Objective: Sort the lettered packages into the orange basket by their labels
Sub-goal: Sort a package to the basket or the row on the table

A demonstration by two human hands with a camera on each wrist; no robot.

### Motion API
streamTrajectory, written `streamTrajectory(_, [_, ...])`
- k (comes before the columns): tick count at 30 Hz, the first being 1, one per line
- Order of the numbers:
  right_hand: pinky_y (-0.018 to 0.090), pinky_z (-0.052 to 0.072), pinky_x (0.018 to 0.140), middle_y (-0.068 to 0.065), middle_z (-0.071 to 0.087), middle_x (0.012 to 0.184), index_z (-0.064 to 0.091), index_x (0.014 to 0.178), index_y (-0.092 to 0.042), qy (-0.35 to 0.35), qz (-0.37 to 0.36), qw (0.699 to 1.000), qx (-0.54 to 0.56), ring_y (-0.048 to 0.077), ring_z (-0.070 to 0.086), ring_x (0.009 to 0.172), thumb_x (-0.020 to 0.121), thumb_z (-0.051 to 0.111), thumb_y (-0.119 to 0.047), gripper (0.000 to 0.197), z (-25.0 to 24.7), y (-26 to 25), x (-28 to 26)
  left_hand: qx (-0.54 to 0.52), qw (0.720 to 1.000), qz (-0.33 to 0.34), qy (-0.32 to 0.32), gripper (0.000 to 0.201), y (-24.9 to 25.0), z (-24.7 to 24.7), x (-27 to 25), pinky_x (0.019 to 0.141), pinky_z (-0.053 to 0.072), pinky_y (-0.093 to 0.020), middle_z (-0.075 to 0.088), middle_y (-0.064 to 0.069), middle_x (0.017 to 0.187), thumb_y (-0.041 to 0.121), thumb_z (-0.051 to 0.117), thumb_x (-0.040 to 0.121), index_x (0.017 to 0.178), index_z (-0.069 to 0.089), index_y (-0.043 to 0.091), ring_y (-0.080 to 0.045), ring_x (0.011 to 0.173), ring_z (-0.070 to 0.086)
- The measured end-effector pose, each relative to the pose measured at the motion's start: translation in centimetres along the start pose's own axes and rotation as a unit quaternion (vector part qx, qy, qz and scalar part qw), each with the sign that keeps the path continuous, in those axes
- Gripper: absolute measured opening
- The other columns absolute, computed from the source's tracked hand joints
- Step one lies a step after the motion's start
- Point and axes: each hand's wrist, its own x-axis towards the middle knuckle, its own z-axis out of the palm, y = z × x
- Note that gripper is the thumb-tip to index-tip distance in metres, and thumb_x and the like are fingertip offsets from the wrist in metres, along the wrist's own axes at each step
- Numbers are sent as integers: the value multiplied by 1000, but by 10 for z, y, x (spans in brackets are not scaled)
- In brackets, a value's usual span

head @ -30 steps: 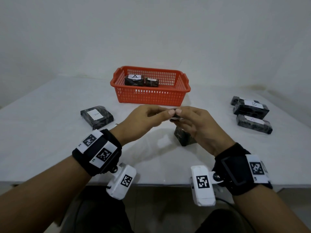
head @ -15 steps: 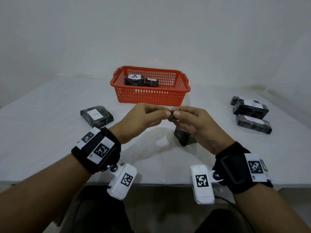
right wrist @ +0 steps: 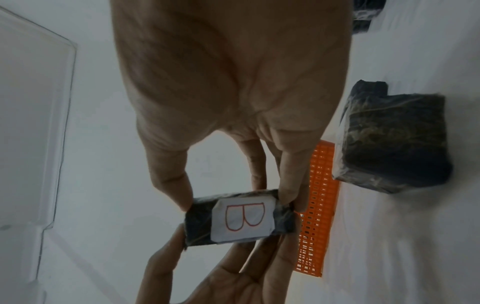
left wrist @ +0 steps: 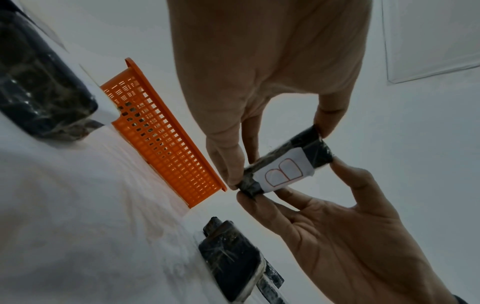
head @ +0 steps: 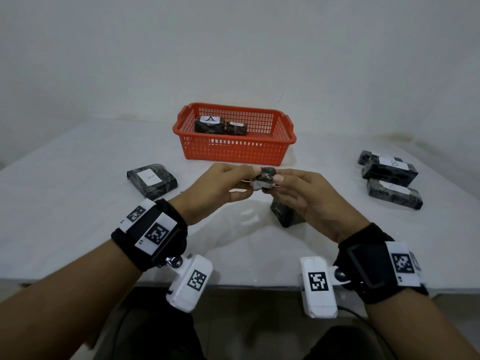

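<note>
A small dark wrapped package with a white label marked B in red is held above the table in front of the orange basket. My left hand pinches its left end and my right hand pinches its right end. The label faces down toward the wrist cameras; it shows as B in the left wrist view too. In the basket lie a package labelled A and a second one.
On the white table, a package labelled A lies at the left. Another dark package sits below my right hand. Three labelled packages are grouped at the right. The near table edge runs under my wrists.
The package has been turned between my fingertips, so more of it shows from the head view. Both hands stay at about the same spot.
</note>
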Motion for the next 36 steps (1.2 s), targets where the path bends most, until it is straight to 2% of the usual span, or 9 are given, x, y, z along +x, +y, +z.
streamTrajectory(4, [27,56,102,6,78,120,71,124,-7,5,-6,1000,-15,19,74,114,90,68,-33,43,2,-4,1,-33,999,-8,3,20,2,2,0,105,54,-41,77,-8,116,32,58,100,105,76,25,-28,112,71])
streamTrajectory(10, [27,62,79,7,79,114,73,124,-18,60,-18,991,-118,20,77,99,93,75,-7,33,-4,-1,8,-130,989,-64,18,43,13,2,8,95,60,-44,73,-24,121,44,43,108,125,65,10,-42,110,73])
streamTrajectory(15, [44,64,88,13,80,104,76,108,-13,139,-10,984,-111,34,78,96,97,68,-3,17,-14,-9,21,-73,995,-46,52,43,18,1,20,91,62,-49,75,-17,118,36,38,112,130,65,9,-37,100,77])
streamTrajectory(18, [47,65,83,18,79,103,75,104,-12,130,11,987,-90,36,79,89,100,63,-2,16,-23,-26,30,4,995,22,93,36,20,1,35,82,65,-44,78,-12,108,33,47,110,121,71,9,-31,92,79])
streamTrajectory(21, [34,65,69,19,78,101,75,109,-10,121,9,987,-103,28,77,78,100,61,-2,18,-31,-44,48,63,988,59,128,29,26,-4,54,72,66,-37,79,-11,99,32,61,104,106,77,7,-25,80,78])
streamTrajectory(25, [23,53,54,18,75,92,71,110,-2,172,-17,982,-79,21,66,64,97,63,3,16,-42,-53,85,82,989,40,113,16,40,-11,82,72,65,-29,79,-7,102,26,66,101,102,77,14,-20,86,78])
streamTrajectory(29, [28,48,54,23,72,94,69,109,10,206,-11,978,-27,24,57,64,95,67,1,17,-47,-57,134,90,990,11,109,20,48,-24,118,77,65,-36,80,-12,101,25,67,100,104,80,10,-29,89,78])
streamTrajectory(32, [27,47,52,20,72,94,71,111,8,214,-1,976,-41,18,61,59,96,67,-1,18,-47,-64,169,80,991,-14,105,28,55,-34,149,66,63,-31,79,-18,99,24,71,97,107,78,-2,-26,78,76])
streamTrajectory(36, [27,56,52,16,75,97,72,114,-1,180,41,983,-20,23,69,75,96,68,0,19,-48,-78,215,78,989,-42,120,25,63,-51,197,73,66,-37,78,-22,98,13,75,94,106,75,-9,-32,85,78])
